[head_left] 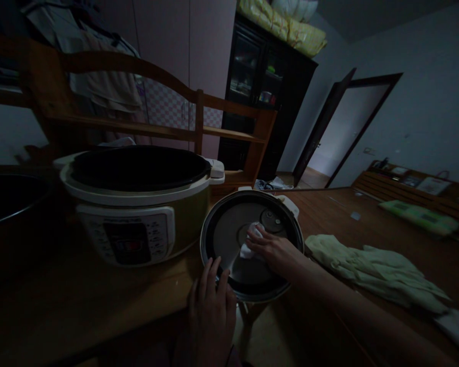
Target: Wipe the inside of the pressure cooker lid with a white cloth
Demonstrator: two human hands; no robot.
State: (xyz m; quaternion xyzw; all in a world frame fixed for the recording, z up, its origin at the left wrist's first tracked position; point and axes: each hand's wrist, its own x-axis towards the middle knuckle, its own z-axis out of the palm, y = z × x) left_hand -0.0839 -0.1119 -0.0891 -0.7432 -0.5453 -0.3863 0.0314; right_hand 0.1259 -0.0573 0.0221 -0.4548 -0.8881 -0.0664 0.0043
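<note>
The round lid [225, 224] of an electric cooker lies with its metal inner side up, close to the cooker's right side. My right hand [277, 252] presses a crumpled white cloth or tissue [248, 251] onto the middle of the metal. At the lid's near left rim rests my left hand [213, 306], fingers stretched out and holding nothing. To the left stands the green and white electric pressure cooker [187, 219], its top uncovered and its inside dark. A control panel [132, 242] faces me.
A dark pot [15, 204] stands at the far left. Pale green cloth [375, 265] lies crumpled on the wooden surface [329, 209] to the right, with a green packet [421, 216] beyond it. Behind the cooker rises a wooden rail frame [233, 135].
</note>
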